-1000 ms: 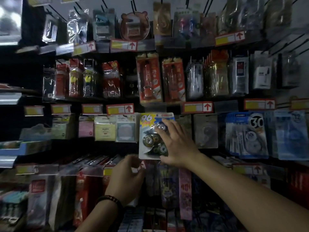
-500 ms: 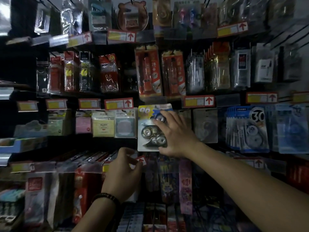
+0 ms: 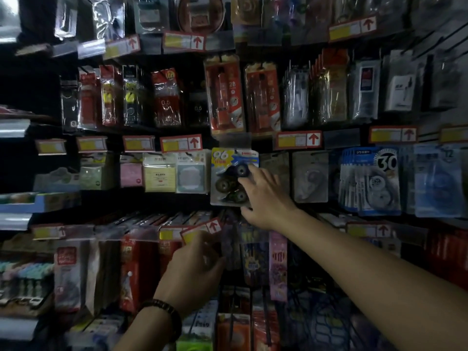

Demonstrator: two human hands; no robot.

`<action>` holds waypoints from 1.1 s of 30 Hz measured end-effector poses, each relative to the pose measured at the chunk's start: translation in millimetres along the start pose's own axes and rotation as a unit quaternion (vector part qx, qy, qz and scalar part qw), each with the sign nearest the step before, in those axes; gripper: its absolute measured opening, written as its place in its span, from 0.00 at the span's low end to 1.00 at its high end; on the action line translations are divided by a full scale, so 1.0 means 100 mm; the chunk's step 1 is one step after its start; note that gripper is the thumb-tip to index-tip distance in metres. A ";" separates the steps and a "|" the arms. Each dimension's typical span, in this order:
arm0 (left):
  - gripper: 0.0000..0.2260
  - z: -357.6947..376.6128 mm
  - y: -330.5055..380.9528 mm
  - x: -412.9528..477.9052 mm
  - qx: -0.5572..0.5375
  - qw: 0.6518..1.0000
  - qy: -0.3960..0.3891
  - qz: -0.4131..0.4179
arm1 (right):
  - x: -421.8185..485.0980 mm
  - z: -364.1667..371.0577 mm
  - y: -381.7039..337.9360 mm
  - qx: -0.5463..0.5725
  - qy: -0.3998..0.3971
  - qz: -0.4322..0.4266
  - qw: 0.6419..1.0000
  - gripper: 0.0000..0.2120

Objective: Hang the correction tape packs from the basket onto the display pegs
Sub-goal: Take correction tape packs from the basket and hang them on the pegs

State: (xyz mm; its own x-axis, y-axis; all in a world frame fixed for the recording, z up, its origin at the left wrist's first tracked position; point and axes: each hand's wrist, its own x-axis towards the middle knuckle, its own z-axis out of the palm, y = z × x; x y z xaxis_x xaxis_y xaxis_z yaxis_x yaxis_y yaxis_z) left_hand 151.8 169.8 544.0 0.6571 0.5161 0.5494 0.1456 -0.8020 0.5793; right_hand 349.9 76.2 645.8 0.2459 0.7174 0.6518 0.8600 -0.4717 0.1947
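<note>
Display wall (image 3: 435,34) – stock check, as I see it through the head camera.

Item 1: correction tape pack (image 3: 234,177). Yellow-and-blue card marked "96", three dark tape wheels under a clear blister. It is in the middle row, near the wall's centre, upright and flat against the display, just right of the pale notepad packs (image 3: 159,174) and just left of a grey carded pack (image 3: 310,177). I cannot tell whether its hole sits on a peg.

Item 2: right hand (image 3: 266,198). Its fingers (image 3: 253,169) curl over the right side of the blister, thumb at the pack's lower right corner – clamped on the pack.

Item 3: left hand (image 3: 195,269), beaded bracelet (image 3: 164,315) at the wrist. It is raised to the row below, with curled fingers at a tilted red-and-yellow price tag (image 3: 201,230). The hand is blurred; I cannot tell whether they pinch the tag or only touch it.

Item 4: blue packs marked "30" (image 3: 372,181), same row, toward the right edge, well apart from both hands.
</note>
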 end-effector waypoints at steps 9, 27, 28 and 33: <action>0.05 0.71 -0.51 -1.41 0.059 0.993 -0.103 -0.014 | -1.77 0.53 -0.19 0.178 0.045 -0.033 0.982 0.19; 0.12 2.71 -2.08 -3.93 0.094 0.846 -0.476 -0.220 | -6.03 3.01 -1.03 0.318 -0.446 0.242 0.801 0.08; 0.13 2.80 -2.12 -4.02 0.081 0.841 -0.480 -0.236 | -6.17 3.14 -1.08 0.319 -0.466 0.255 0.785 0.09; 0.16 3.21 -2.31 -4.39 0.071 0.795 -0.538 -0.272 | -6.59 3.80 -1.17 0.277 -0.563 0.267 0.732 0.17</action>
State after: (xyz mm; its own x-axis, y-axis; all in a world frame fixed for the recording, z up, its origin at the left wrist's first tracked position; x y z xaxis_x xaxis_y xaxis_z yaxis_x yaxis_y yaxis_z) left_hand 67.2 31.4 -24.4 0.7092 0.3040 -0.6361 0.6566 -0.6133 0.4389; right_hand 257.3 -146.5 -85.3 0.5571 0.6221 -0.5501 0.4799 -0.7818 -0.3981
